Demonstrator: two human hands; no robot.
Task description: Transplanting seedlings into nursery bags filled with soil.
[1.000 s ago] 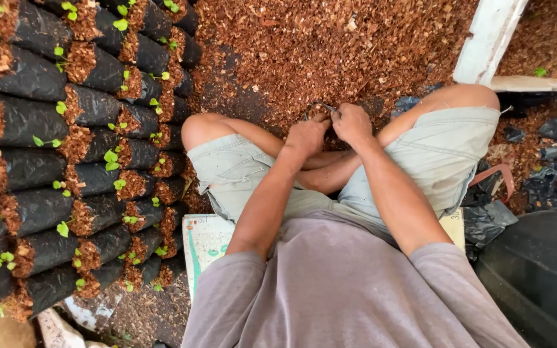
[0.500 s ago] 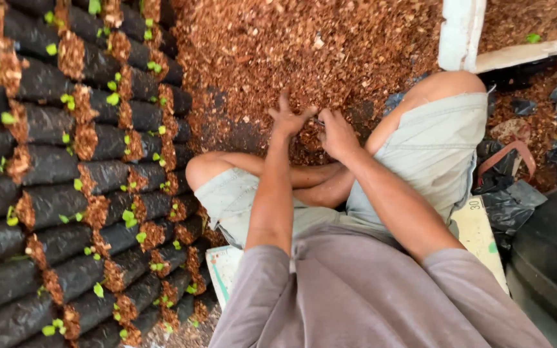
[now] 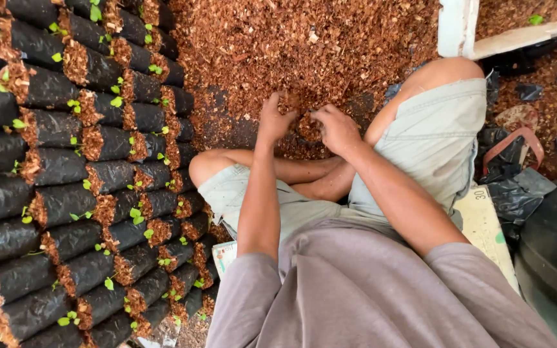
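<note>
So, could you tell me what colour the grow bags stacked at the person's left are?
Black, each grow bag topped with reddish-brown husk and small green seedlings; the head view shows it.

Rows of black seedling bags (image 3: pixel 66 200), each topped with reddish-brown mulch and small green sprouts (image 3: pixel 107 282), fill the left. A white board (image 3: pixel 458 26) stands at far right. Crumpled black plastic (image 3: pixel 517 193) and a reddish strap (image 3: pixel 514 138) lie right. A white sack (image 3: pixel 481 225) lies beneath the seated person.

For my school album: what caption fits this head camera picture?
Two hands, left hand and right hand, dig into reddish chips beside seedling bags.
</note>
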